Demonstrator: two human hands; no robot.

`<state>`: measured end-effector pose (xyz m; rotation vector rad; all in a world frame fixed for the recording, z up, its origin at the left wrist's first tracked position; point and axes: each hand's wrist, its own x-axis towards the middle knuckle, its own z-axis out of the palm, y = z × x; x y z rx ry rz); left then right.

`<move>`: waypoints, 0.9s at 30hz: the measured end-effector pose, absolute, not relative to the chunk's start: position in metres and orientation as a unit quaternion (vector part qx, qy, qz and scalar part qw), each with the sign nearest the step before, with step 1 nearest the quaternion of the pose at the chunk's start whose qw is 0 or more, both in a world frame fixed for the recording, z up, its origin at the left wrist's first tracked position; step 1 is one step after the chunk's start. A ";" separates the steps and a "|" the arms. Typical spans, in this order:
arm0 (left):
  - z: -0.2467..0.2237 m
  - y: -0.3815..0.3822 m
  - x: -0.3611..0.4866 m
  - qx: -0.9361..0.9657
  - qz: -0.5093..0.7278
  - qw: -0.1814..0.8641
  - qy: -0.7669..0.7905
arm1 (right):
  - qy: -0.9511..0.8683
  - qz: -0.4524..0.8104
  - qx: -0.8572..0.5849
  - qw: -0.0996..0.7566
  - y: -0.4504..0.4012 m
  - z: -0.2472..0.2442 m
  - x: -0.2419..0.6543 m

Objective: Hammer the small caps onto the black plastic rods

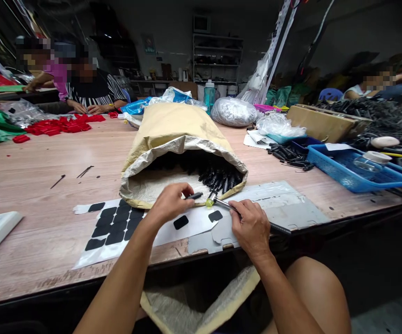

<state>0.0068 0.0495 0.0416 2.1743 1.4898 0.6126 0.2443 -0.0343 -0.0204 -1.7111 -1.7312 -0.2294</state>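
Tan paper sack (183, 121): lying on the wood-grain table (37, 185), mouth facing the person, slim black pieces (224, 181) heaped inside at right.
Left hand (173, 199): fingers pinched on 1 short black rod (195, 196), at the sack's mouth.
Right hand (251, 225): fingers clamped around 1 metal-shafted hammer (224, 203) with a translucent yellow face, its head near that rod.

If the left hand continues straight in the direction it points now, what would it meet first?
Leading with the slim black part it pinches, the left hand would probably meet the hammer's yellow striking face first, just to its right; the exact depth is unclear.
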 end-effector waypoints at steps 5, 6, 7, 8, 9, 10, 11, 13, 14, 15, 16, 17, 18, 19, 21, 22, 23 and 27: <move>0.017 0.020 0.006 0.801 0.252 0.262 0.476 | -0.668 -0.098 -0.658 0.333 -0.034 -0.022 0.246; 0.013 0.019 0.006 0.799 0.264 0.262 0.473 | -0.670 -0.098 -0.659 0.328 -0.033 -0.022 0.246; 0.010 0.019 0.006 0.797 0.273 0.261 0.471 | -0.673 -0.098 -0.659 0.322 -0.033 -0.022 0.246; 0.008 0.020 0.005 0.798 0.276 0.261 0.468 | -0.675 -0.098 -0.659 0.317 -0.033 -0.021 0.247; 0.007 0.020 0.005 0.800 0.276 0.261 0.464 | -0.677 -0.098 -0.659 0.313 -0.033 -0.020 0.247; 0.006 0.021 0.004 0.802 0.274 0.262 0.461 | -0.679 -0.098 -0.658 0.311 -0.033 -0.019 0.247; 0.006 0.021 0.004 0.803 0.274 0.265 0.458 | -0.681 -0.099 -0.656 0.311 -0.034 -0.017 0.246; 0.007 0.021 0.003 0.801 0.277 0.272 0.457 | -0.685 -0.098 -0.647 0.321 -0.038 -0.014 0.244; 0.007 0.021 0.004 0.798 0.281 0.274 0.458 | -0.686 -0.094 -0.641 0.331 -0.041 -0.012 0.242; 0.007 0.021 0.004 0.795 0.285 0.274 0.460 | -0.685 -0.087 -0.636 0.344 -0.044 -0.010 0.240; 0.007 0.020 0.004 0.792 0.290 0.275 0.463 | -0.685 -0.074 -0.630 0.358 -0.048 -0.008 0.237; 0.007 0.020 0.004 0.789 0.293 0.275 0.465 | -0.685 -0.057 -0.624 0.372 -0.052 -0.006 0.234; 0.007 0.020 0.005 0.787 0.296 0.275 0.466 | -0.686 -0.039 -0.618 0.382 -0.055 -0.004 0.230; 0.006 0.020 0.005 0.786 0.297 0.276 0.467 | -0.689 -0.022 -0.612 0.389 -0.058 -0.002 0.226; 0.005 0.020 0.005 0.785 0.300 0.276 0.466 | -0.698 0.000 -0.600 0.391 -0.064 0.002 0.219; 0.005 0.020 0.005 0.785 0.302 0.275 0.465 | -0.703 0.003 -0.596 0.389 -0.066 0.004 0.216; 0.005 0.020 0.004 0.785 0.305 0.274 0.465 | -0.707 0.002 -0.591 0.389 -0.068 0.005 0.213; 0.005 0.022 0.003 0.789 0.300 0.266 0.464 | -0.718 -0.026 -0.571 0.397 -0.072 0.003 0.205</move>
